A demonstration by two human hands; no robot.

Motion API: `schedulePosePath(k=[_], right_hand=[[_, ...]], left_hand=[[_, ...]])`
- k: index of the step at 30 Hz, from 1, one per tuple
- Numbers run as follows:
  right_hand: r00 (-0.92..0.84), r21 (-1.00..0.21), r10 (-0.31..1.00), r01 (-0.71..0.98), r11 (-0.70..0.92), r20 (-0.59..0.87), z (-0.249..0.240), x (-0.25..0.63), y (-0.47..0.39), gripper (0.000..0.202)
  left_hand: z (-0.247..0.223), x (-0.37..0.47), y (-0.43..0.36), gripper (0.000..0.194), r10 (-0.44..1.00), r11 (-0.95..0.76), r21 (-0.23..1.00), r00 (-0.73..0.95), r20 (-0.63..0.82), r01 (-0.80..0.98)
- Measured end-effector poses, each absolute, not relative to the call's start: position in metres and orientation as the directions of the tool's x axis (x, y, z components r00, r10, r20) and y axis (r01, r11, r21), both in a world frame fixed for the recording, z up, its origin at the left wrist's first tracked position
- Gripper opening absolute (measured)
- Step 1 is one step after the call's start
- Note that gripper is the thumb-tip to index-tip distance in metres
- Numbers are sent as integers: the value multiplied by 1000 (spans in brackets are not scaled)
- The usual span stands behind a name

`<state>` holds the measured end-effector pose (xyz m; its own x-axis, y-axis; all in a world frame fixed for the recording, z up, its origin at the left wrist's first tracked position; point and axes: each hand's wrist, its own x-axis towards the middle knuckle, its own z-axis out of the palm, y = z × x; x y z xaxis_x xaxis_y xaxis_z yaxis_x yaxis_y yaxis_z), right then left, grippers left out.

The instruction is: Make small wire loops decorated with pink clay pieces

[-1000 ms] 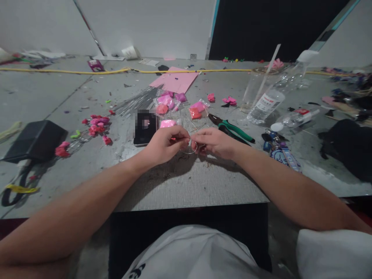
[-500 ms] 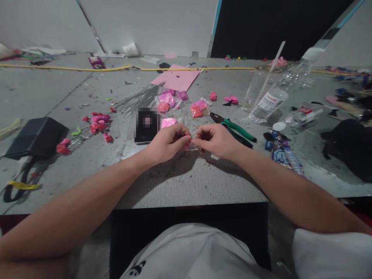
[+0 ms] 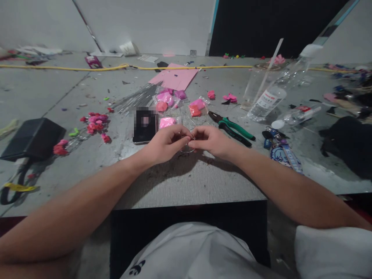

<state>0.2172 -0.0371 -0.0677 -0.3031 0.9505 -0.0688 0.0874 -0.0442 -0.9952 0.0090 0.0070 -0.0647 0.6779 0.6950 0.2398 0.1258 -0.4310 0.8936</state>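
Observation:
My left hand (image 3: 171,144) and my right hand (image 3: 209,140) meet above the grey table, fingertips pinched together. Between them is a thin metal wire (image 3: 188,151), bent into a curve below the fingers; its ends are partly hidden by my fingertips. Just beyond the hands lie a bag of pink clay (image 3: 167,123) and a bag of orange-red clay (image 3: 195,111). Green-handled pliers (image 3: 236,129) rest right of my right hand. A dark phone (image 3: 144,128), partly pixelated, sits left of my left hand.
Straight wires (image 3: 135,99) lie behind the phone, near a pink sheet (image 3: 176,76). Red and pink clay flowers (image 3: 95,122) and a black adapter (image 3: 33,137) are at left. A clear bottle (image 3: 269,101), keychains (image 3: 283,151) and dark cloth (image 3: 348,145) stand or lie at right.
My fingertips have drawn closer together, and the right hand has shifted slightly left. The curve of wire below the fingers shows more plainly. The whole view has shifted a little.

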Motion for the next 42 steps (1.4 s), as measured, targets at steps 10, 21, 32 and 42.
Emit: schedulePosePath(k=[10,21,32,42], right_hand=[[-614,-883,786,-329,-336,-71,-71,220,-37,34],[-507,-930,857,-265,-254,-90,-66,227,-36,28],[-398,-985,917,-157,-75,-6,-53,226,-36,47],[-239,-932,946,236,277,221,-63,218,-40,20]], left_hand=[[-57,10,-1,21,663,-295,948,688,294,-120],[-62,9,5,30,675,-257,956,682,281,-140],[-64,9,14,23,782,-293,953,555,285,-76],[-68,9,16,12,762,-439,896,558,329,72]])
